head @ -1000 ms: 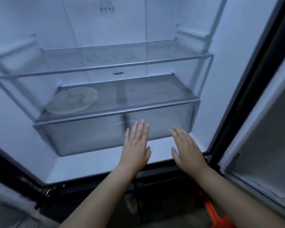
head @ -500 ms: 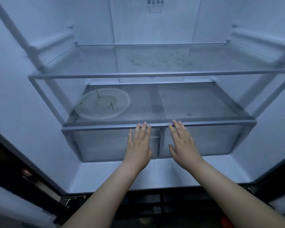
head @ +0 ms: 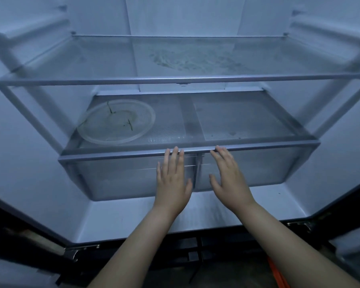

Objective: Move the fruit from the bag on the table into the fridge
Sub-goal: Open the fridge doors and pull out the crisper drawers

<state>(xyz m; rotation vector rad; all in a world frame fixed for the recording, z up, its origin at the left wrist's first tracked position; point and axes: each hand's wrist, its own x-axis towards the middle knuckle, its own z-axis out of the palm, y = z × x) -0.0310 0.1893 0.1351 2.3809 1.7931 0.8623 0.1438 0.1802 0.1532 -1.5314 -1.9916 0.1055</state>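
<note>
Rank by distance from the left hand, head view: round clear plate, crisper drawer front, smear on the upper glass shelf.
1. Crisper drawer front: directly behind the left hand, fingertips at its top rail.
2. Round clear plate: on the shelf above the drawer, back and left.
3. Smear on the upper glass shelf: highest and farthest back.

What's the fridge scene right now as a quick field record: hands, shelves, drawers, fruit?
fridge: open
upper shelf: stained glass
lower shelf: clear plate at left
left drawer: closed
right drawer: closed
left hand: flat against left drawer front, fingers straight
right hand: flat against right drawer front, fingers straight
fruit: none in view
</note>
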